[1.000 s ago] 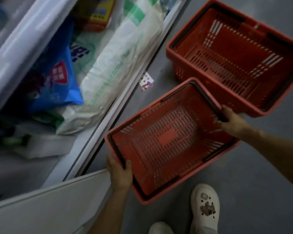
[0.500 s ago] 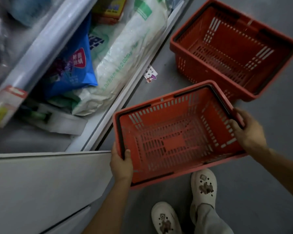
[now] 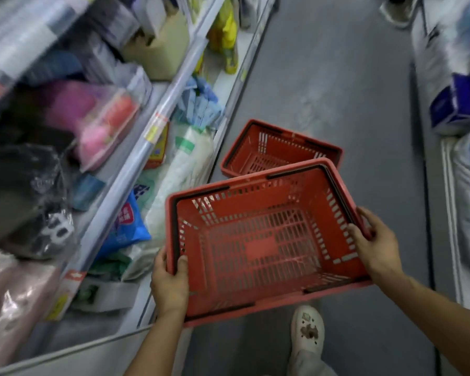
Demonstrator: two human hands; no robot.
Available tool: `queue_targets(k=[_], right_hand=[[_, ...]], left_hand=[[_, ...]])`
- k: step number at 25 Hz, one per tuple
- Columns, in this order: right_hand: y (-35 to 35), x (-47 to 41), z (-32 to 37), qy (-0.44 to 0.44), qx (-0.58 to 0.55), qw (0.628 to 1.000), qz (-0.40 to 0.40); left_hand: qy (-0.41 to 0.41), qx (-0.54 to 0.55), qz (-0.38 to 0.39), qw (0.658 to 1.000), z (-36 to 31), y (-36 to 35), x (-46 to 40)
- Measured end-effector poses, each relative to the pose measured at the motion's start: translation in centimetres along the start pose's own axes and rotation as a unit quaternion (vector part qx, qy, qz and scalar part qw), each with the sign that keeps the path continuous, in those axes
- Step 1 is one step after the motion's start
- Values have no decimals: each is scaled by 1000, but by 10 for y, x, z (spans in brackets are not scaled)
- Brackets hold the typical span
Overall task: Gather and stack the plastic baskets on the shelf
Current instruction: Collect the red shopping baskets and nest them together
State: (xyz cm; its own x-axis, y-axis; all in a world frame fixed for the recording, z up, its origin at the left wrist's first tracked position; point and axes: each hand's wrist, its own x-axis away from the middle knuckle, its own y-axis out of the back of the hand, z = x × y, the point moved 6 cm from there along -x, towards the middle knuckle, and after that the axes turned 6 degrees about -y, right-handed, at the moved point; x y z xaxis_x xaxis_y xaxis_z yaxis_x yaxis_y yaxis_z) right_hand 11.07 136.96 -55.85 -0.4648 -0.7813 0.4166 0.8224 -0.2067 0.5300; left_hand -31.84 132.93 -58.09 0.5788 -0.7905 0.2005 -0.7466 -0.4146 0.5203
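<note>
I hold an empty red plastic basket with black handles folded along its rim, lifted above the grey aisle floor. My left hand grips its near-left corner, thumb inside the rim. On the opposite side my right hand clasps the right rim. A second empty red basket sits on the floor just beyond, partly hidden by the held one. The shelf runs along the left.
The left shelves hold bagged goods: a blue pack, a white sack, pink and black bundles. More packaged goods line the right side. My white clog stands on the floor below the basket.
I have raised the held basket and stood up; the view pulled back, so the floor basket now looks smaller and farther. Both hands kept their grip.
</note>
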Motion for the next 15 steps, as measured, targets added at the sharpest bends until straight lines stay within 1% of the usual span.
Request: queue_targets(k=[4, 7, 10, 12, 15], right_hand=[[24, -23, 34, -18, -40, 997, -56], [31, -59, 60, -32, -78, 992, -93], [29, -103, 84, -54, -118, 985, -116], [24, -134, 93, -74, -135, 979, -133], [15, -167, 98, -100, -167, 969, -154]], left_hand=[[-40, 0, 46, 998, -68, -37, -60], [-65, -9, 102, 993, -120, -81, -117], [-76, -11, 137, 988, -167, -131, -178], [-85, -7, 175, 981, -197, -171, -212], [-95, -9, 215, 972, -222, -219, -251]])
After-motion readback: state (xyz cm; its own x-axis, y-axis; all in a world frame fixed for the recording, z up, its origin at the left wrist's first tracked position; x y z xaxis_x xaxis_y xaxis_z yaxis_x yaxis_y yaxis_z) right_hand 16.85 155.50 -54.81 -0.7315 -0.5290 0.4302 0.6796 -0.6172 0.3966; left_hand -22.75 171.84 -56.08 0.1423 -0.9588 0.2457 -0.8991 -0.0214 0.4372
